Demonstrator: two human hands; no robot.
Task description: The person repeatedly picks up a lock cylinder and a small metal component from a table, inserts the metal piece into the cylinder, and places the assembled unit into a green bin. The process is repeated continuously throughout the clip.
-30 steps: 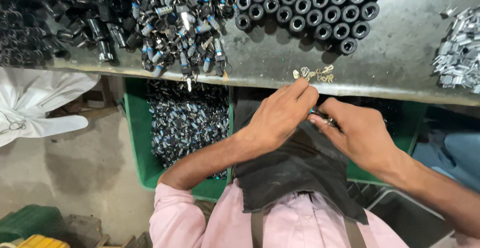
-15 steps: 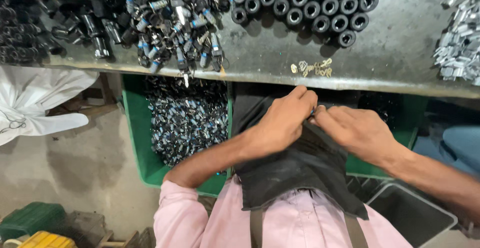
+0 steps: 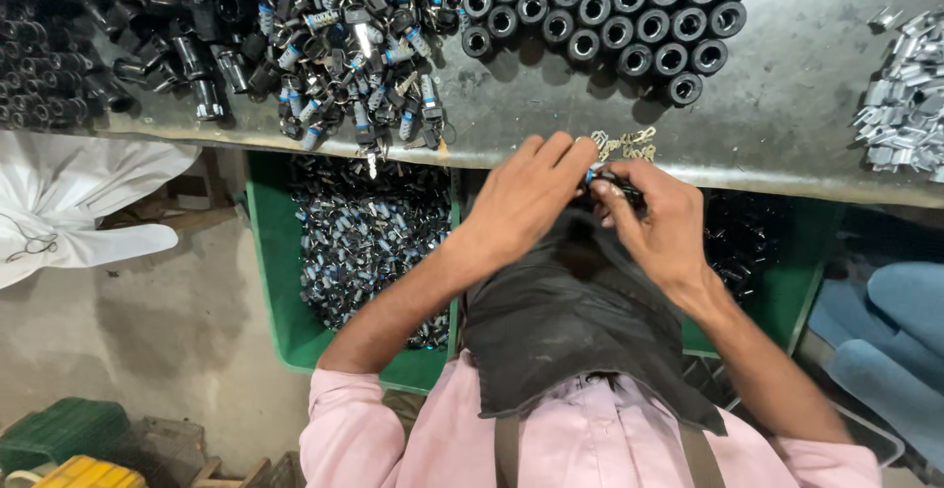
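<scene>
Both hands meet at the near edge of the grey metal desk (image 3: 787, 105), just above a dark cloth apron (image 3: 570, 321) on the person's lap. The left hand (image 3: 526, 198) has its fingers curled together over a small dark lock part with a blue-white tip (image 3: 605, 181), and the right hand (image 3: 659, 223) pinches that same piece between thumb and forefinger. The part lies between the two hands, a little past the desk edge.

At 12 o'clock from the hands, a few small brass keys (image 3: 624, 142) lie on the desk; further on stands a block of upright black cylinders (image 3: 610, 11). At 10 o'clock is a heap of loose lock cores and keys (image 3: 354, 41), at 2 o'clock a pile of silvery metal clips (image 3: 910, 105). A green bin (image 3: 270, 282) at 9 o'clock holds more of the same parts.

The piece looks rigid, light and small, probably smooth metal and apt to slip; a fingertip pinch across its body seems the surest hold.
</scene>
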